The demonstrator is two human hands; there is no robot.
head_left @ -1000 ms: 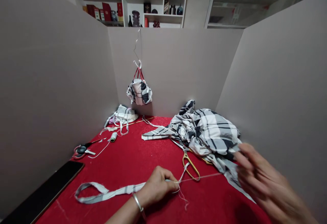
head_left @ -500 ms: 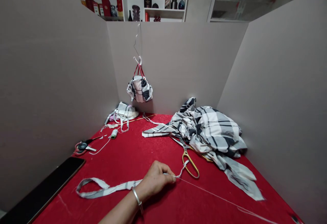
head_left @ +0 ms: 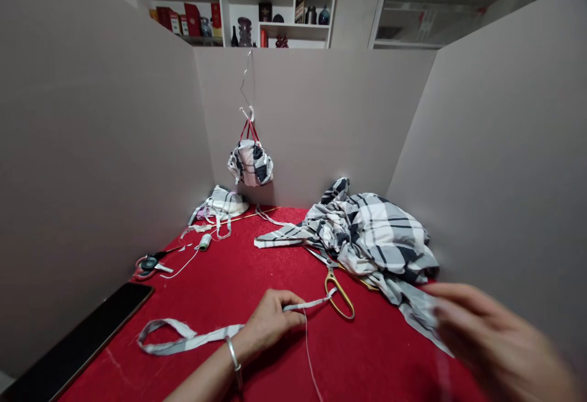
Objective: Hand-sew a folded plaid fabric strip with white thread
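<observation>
Left of the gold-handled scissors (head_left: 331, 263), the left hand (head_left: 277, 319) pinched a cloth strip (head_left: 316, 303) between thumb and fingers, its narrow tip at the scissors' handle. That end seemed folded and worked, though stitches were too small to see; the wider length, farther left of the scissors, seemed undone. Thread (head_left: 308, 350) hung nearer the wearer than the scissors. The right hand (head_left: 495, 335), right of them, was too blurred to tell its fingers' state.
</observation>
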